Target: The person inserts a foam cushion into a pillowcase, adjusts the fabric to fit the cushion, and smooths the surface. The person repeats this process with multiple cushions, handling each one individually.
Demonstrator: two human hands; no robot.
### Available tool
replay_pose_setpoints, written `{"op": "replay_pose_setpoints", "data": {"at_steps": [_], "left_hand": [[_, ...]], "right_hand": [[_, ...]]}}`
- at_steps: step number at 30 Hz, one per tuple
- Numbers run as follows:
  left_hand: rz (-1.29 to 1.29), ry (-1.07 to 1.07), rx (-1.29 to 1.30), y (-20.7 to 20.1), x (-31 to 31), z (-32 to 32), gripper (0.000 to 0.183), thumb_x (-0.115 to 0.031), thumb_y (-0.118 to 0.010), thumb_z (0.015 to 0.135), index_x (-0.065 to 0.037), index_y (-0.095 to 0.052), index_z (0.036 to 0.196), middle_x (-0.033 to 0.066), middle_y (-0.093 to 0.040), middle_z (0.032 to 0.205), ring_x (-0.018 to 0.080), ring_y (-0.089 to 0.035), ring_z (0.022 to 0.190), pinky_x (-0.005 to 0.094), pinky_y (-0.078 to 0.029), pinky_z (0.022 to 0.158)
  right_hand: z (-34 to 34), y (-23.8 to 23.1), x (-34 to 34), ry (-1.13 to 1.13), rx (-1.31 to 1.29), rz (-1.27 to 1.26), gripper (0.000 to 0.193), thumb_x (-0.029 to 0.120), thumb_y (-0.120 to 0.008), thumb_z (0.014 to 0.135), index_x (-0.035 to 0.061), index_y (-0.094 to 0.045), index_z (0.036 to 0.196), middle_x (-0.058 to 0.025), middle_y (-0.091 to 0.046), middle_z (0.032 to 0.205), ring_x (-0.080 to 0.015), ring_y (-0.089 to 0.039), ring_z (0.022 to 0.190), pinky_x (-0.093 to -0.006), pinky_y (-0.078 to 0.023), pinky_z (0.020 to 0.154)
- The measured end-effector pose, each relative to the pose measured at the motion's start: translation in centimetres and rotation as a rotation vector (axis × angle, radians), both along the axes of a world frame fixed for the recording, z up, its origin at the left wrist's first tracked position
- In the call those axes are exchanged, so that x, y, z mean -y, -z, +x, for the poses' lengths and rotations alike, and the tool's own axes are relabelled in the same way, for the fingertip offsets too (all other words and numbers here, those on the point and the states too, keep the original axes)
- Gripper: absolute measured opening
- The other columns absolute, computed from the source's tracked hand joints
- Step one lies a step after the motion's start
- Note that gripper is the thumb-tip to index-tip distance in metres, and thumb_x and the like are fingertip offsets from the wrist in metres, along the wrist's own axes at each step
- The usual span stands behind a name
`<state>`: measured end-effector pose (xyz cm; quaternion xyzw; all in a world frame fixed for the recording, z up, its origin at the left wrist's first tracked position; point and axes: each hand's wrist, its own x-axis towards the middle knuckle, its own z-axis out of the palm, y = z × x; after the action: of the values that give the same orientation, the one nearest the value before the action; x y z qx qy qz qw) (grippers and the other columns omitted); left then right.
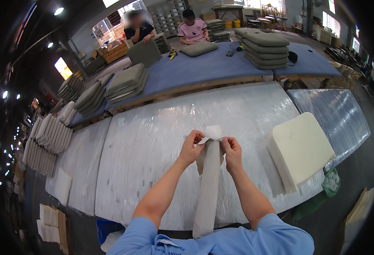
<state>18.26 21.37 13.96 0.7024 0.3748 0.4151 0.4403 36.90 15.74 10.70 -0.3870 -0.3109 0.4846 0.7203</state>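
A long, narrow piece wrapped in light grey fabric (209, 191) runs from my chest out to my hands; it looks like a seat cushion held on edge, though its sides are mostly hidden. Loose whitish fabric (213, 131) stands out at its far end. My left hand (191, 147) is closed in a pinch on the left side of that fabric. On the other side, my right hand (232, 153) pinches it close to the end of the grey piece. Right of my hands, a cream foam seat pad (302, 146) rests on the table.
Plastic film covers the worktable (153, 144). Behind it, a blue-topped table (221, 68) carries stacked grey-green cushions (265, 53). Two people sit beyond, one (192, 30) in a pink shirt. More cushions (127, 80) are piled at left. A green plastic bag (331, 180) hangs at the right edge.
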Motion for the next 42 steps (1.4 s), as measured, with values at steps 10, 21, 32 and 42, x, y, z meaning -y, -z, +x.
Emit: {"op": "replay_pose_setpoints", "data": {"at_steps": [10, 21, 32, 42], "left_hand": [[0.169, 0.021, -0.132, -0.6, 0.4, 1.2, 0.049, -0.004, -0.071, 0.099, -0.007, -0.056, 0.145, 0.0033, -0.065, 0.117, 0.0145, -0.06, 0.11, 0.0346, -0.047, 0.105], [-0.185, 0.027, 0.099, 0.1, -0.5, 4.2, 0.035, -0.033, -0.054, 0.114, -0.001, -0.069, 0.111, 0.0028, -0.07, 0.096, 0.0143, -0.06, 0.089, 0.0338, -0.05, 0.084], [-0.119, -0.288, 0.036, 1.1, -0.9, 4.1, 0.046, -0.037, -0.052, 0.112, 0.002, -0.066, 0.094, 0.0133, -0.065, 0.079, 0.0188, -0.057, 0.076, 0.0381, -0.049, 0.074], [-0.294, -0.228, 0.156, 0.6, -0.7, 4.9, 0.04, -0.038, -0.051, 0.114, -0.004, -0.07, 0.104, 0.0015, -0.066, 0.094, 0.0116, -0.058, 0.089, 0.0308, -0.049, 0.082]], "right_hand": [[-0.3, 0.3, -0.8, 0.192, 0.092, 0.042, 0.02, 0.021, -0.055, 0.114, 0.0066, -0.061, 0.101, 0.0055, -0.055, 0.088, -0.0053, -0.046, 0.081, -0.0244, -0.042, 0.072], [-0.8, -2.3, -4.2, 0.247, 0.307, 0.084, 0.048, 0.026, -0.069, 0.106, 0.0065, -0.048, 0.067, 0.0067, -0.044, 0.064, -0.0054, -0.036, 0.063, -0.0297, -0.031, 0.054], [-1.0, -3.1, -8.9, 0.209, 0.77, 0.067, 0.046, 0.024, -0.076, 0.093, -0.0014, -0.051, 0.063, -0.0077, -0.042, 0.055, -0.0117, -0.037, 0.056, -0.0376, -0.035, 0.052], [0.6, -2.6, -9.6, 0.134, 0.568, 0.035, 0.037, 0.023, -0.076, 0.096, 0.0008, -0.06, 0.071, -0.0021, -0.048, 0.058, -0.0098, -0.042, 0.059, -0.033, -0.039, 0.057]]}}
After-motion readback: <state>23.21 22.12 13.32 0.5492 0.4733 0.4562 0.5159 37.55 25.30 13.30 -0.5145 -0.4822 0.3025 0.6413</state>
